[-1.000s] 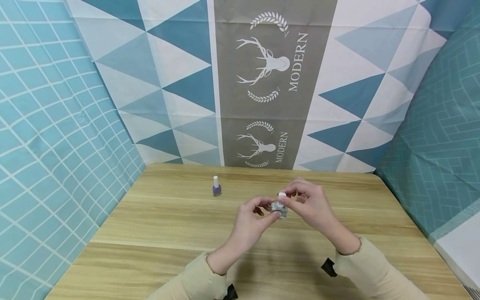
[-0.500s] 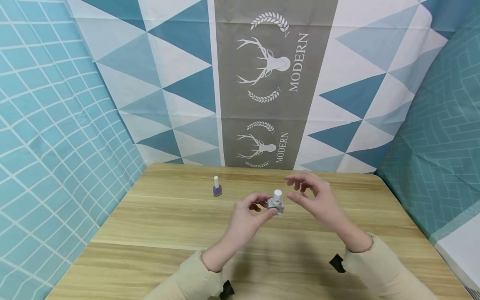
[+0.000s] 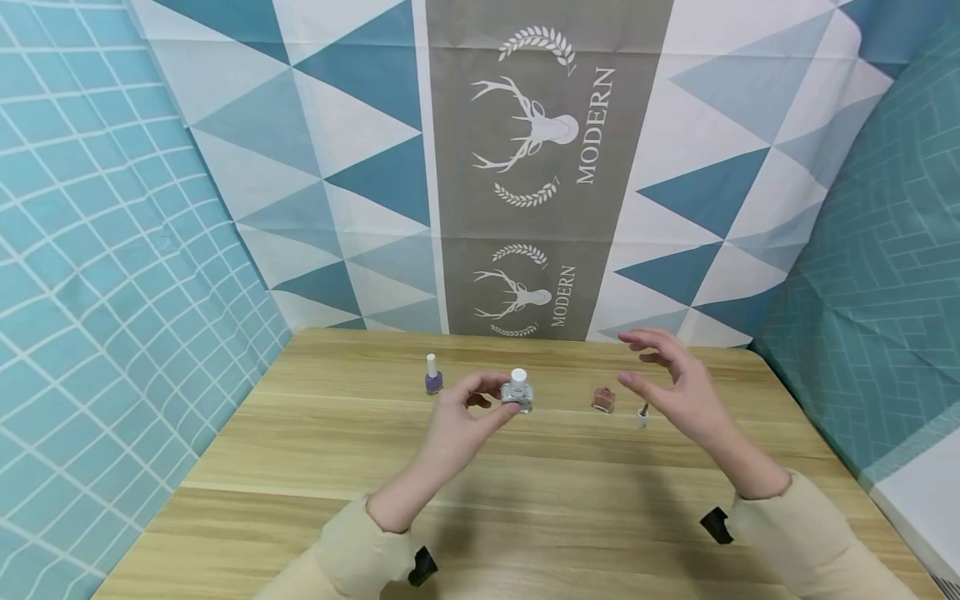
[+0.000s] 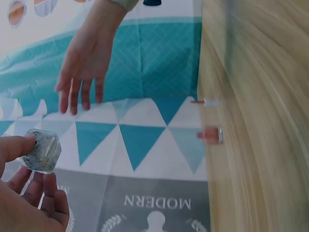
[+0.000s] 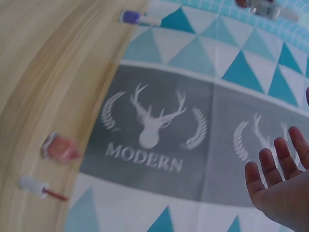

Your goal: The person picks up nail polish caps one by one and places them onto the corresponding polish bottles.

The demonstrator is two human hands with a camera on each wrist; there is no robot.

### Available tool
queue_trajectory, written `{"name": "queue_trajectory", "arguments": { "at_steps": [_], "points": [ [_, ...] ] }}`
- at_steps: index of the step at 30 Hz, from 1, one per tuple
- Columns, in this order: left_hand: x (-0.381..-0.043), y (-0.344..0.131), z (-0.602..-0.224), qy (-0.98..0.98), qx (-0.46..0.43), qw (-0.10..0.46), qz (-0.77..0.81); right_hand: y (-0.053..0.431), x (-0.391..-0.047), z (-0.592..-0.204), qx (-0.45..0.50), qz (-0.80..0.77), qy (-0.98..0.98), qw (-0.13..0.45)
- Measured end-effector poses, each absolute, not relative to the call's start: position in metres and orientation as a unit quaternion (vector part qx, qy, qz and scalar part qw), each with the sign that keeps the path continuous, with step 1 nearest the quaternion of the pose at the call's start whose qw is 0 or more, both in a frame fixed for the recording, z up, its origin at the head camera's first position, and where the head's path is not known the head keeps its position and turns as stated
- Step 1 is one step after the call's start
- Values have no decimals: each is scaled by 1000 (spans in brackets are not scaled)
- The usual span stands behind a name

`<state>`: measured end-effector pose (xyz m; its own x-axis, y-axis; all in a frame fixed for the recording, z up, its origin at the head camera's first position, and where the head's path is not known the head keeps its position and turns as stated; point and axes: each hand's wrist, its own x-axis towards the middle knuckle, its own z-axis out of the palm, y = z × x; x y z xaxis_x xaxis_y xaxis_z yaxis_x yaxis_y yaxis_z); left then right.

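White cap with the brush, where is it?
In the head view, the white cap stands on the table, right of the pinkish bottle and below the right hand.

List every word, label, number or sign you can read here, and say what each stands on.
"MODERN": upper print on the grey backdrop.
"MODERN": lower print on the same backdrop.
Clear bottle: any marking too small to read.
Purple bottle, pink bottle: no readable text.

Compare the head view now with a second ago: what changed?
The right hand let go of the clear bottle and moved right. The left hand carried the bottle left, still gripping it. A pink bottle and brush now show clearly. Purple bottle stayed put.
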<state>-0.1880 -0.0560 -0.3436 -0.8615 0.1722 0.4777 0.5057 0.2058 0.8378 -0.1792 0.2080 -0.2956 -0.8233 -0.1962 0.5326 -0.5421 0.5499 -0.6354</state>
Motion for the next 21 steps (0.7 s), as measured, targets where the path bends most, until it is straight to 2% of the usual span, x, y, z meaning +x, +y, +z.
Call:
{"name": "queue_trajectory", "arguments": {
  "at_steps": [12,21],
  "points": [
    [-199,-86,-352,-776,-182,178,-577,252,-213,-347,160,420,-874,185],
    [-206,-108,-363,-782,-137,205,-573,270,-226,-373,147,433,-873,168]
  ]
}}
